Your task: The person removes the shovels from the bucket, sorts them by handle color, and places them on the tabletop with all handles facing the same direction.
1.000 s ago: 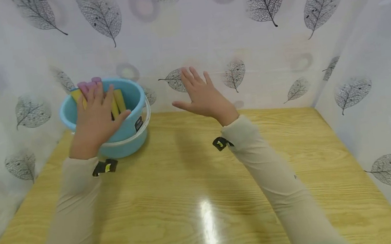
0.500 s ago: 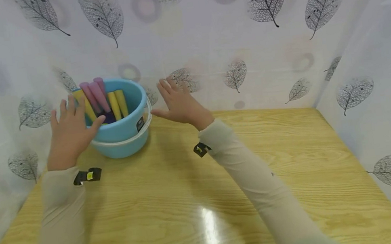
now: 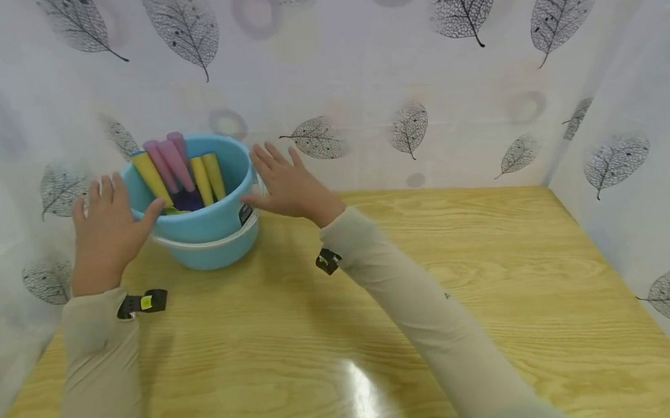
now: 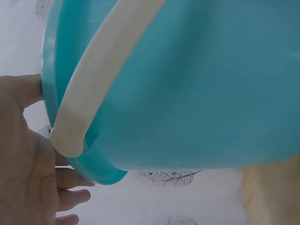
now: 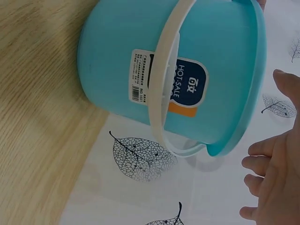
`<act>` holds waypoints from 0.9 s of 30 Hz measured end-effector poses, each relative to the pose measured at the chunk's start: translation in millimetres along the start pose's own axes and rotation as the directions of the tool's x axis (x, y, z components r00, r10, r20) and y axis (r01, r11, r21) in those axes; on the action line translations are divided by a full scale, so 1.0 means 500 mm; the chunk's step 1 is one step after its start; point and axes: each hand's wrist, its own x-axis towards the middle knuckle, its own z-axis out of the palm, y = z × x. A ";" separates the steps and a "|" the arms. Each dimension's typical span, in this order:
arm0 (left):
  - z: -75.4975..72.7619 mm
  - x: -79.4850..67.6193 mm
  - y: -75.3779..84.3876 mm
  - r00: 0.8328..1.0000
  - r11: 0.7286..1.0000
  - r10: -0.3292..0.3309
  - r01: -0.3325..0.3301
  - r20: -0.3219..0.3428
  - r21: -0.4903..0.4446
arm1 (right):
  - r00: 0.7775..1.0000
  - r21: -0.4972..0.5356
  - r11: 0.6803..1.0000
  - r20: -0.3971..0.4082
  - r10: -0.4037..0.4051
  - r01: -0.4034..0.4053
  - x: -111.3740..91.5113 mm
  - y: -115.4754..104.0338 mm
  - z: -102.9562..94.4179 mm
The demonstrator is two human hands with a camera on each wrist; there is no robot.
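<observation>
A light blue bucket with a white handle stands at the back left of the table. Inside it lean pink sticks, yellow sticks and something dark blue, only partly visible. At the bucket's left rim is my left hand, fingers spread and straight. My right hand is at the right side of the rim, fingers extended; the right wrist view shows a gap between its fingers and the bucket. Labels show on the bucket's side in that view.
The wood-grain table reaches forward to a white sheet printed with grey leaves. That sheet also hangs at the left and right sides. Each sleeve carries a black strap near the wrist.
My left hand has moved left from over the bucket's mouth to its left rim. The right hand has moved left towards the bucket's right side. The bucket stays in place.
</observation>
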 end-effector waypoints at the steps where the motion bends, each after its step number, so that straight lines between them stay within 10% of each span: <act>1: 0.000 0.000 -0.002 1.000 1.000 -0.006 0.006 0.008 -0.003 | 1.000 0.004 1.000 -0.001 -0.003 0.003 0.001 -0.001 0.002; 27: 0.017 0.015 -0.026 0.999 0.994 0.033 -0.036 -0.031 -0.099 | 0.997 -0.068 0.995 -0.035 -0.070 0.068 -0.021 0.002 0.029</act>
